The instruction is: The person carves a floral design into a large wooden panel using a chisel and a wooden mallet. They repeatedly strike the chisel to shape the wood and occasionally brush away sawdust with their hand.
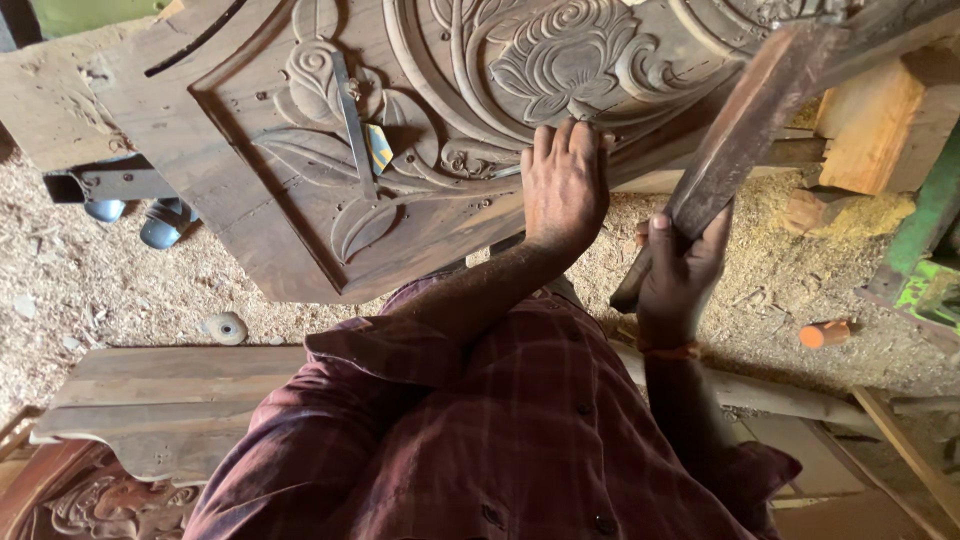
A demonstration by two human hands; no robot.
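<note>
Left hand [565,180] is laid flat, fingers together, on the near edge of the carved wooden panel [300,200], just below a carved flower [565,55]. Right hand [680,280] is closed around the lower end of a long wooden mallet [745,130], raised off the panel's right edge. A metal chisel [352,120] is seen lying across the carved leaves, mid-panel. Sawdust-covered floor [100,280] is seen below; an orange cylinder [825,333] lies at right

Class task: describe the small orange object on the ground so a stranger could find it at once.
Start at the big carved panel, then go to the right hand gripping a wooden mallet. Right of that wrist, on the sawdust floor, lies the orange cylinder: the only bright orange thing there.
</note>
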